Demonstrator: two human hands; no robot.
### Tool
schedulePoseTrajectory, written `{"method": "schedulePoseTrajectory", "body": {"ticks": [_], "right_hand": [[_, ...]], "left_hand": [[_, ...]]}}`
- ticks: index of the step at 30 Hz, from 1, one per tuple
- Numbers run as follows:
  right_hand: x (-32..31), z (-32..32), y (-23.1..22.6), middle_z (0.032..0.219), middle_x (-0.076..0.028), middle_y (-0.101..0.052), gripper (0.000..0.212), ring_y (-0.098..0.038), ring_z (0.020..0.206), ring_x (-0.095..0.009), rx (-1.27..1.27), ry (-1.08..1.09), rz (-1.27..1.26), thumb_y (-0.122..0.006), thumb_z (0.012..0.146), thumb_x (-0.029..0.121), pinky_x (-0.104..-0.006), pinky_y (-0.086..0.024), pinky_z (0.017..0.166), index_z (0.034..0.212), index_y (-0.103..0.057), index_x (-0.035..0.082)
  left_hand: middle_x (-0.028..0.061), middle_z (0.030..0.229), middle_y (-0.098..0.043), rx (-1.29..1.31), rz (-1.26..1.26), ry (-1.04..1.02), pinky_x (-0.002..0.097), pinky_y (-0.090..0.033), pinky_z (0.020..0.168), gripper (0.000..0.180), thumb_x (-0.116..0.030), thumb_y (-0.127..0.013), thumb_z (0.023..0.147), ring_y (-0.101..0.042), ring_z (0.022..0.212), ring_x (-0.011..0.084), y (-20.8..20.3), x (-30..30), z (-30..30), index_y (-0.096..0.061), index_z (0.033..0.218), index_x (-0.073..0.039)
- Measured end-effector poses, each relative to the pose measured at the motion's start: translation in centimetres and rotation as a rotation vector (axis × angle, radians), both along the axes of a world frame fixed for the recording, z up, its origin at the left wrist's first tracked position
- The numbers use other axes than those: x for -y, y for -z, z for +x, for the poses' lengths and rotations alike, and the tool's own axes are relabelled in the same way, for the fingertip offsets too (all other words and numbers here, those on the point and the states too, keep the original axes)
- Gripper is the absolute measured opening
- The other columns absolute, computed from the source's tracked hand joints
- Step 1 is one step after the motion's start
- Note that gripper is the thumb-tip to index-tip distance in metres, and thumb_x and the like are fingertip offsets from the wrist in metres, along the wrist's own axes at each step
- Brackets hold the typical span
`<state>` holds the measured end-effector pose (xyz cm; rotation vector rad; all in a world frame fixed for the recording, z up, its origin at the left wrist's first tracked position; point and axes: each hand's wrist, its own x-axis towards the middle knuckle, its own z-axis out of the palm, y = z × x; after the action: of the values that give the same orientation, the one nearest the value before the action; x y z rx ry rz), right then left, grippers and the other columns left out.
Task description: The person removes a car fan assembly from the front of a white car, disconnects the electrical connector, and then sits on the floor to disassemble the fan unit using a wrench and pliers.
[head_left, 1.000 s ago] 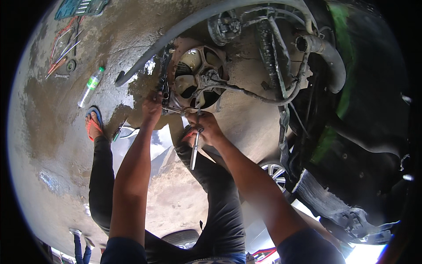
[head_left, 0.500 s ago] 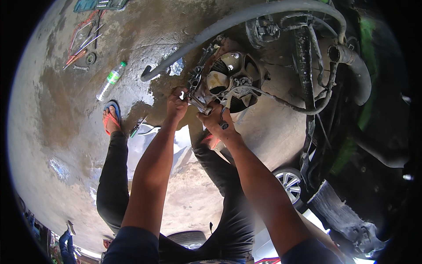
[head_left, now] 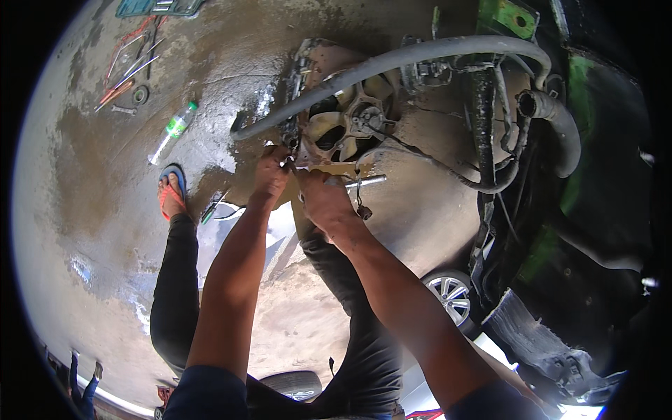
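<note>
In front of me is a fan assembly [head_left: 364, 119] with a dirty shroud and metallic-looking blades. My left hand [head_left: 271, 171] is closed at its near left corner, thumb and fingers pinched together; what they grip is mostly hidden. Right beside it, my right hand [head_left: 323, 196] is wrapped round a chrome tool [head_left: 367, 181], whose straight handle sticks out to the right; its working end is hidden. A wire with a small dark connector [head_left: 363, 212] hangs next to my right wrist.
A thick grey hose [head_left: 392, 59] arches over the fan from the vehicle's front on the right. Pliers [head_left: 222, 208], a plastic bottle [head_left: 173, 131] and several hand tools [head_left: 129, 80] lie on the wet concrete at left. My sandalled foot [head_left: 173, 192] stands near the bottle. A wheel [head_left: 448, 297] is at lower right.
The fan assembly has turned and shifted left. My right hand has moved left, close against my left hand, and the chrome handle now points out to the right.
</note>
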<state>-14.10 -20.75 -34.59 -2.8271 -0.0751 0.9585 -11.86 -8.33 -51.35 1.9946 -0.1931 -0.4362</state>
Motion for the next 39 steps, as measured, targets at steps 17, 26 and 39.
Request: {"method": "schedulePoseTrajectory", "body": {"ticks": [17, 26, 39], "right_hand": [[1.3, -1.2, 0.0, 0.107, -0.017, -0.067, 0.037, -0.068, 0.101, -0.032, -0.032, 0.783, 0.298, -0.069, 0.093, 0.021, -0.0417, -0.055, 0.084, 0.126, -0.058, 0.008], [0.5, -2.9, -1.3, 0.101, -0.006, -0.065, 0.033, -0.062, 0.086, -0.012, -0.100, 1.597, 1.423, -0.054, 0.101, 0.013, -0.0284, -0.053, 0.074, 0.133, -0.058, 0.010], [-0.8, -3.8, -4.6, 0.087, -0.005, -0.057, 0.025, -0.059, 0.068, -0.013, -0.011, 1.540, 1.457, -0.057, 0.104, 0.026, -0.0281, -0.052, 0.060, 0.114, -0.058, 0.003]], "left_hand": [[0.0136, 0.108, -0.067, 0.025, 0.139, 0.212, 0.0451, -0.056, 0.079, 0.029, -0.003, -0.071, 0.081, -0.069, 0.095, 0.0366, 0.2, -0.4, -1.5, -0.071, 0.109, -0.010], [0.0159, 0.109, -0.069, 0.054, 0.134, 0.257, 0.0468, -0.057, 0.080, 0.029, -0.006, -0.067, 0.085, -0.069, 0.095, 0.0391, -3.1, -0.1, 0.5, -0.070, 0.114, -0.010], [0.0159, 0.118, -0.070, 0.191, 0.126, 0.242, 0.0466, -0.059, 0.084, 0.037, -0.001, -0.056, 0.087, -0.069, 0.100, 0.0389, -2.9, -1.4, 2.5, -0.068, 0.120, -0.012]]}}
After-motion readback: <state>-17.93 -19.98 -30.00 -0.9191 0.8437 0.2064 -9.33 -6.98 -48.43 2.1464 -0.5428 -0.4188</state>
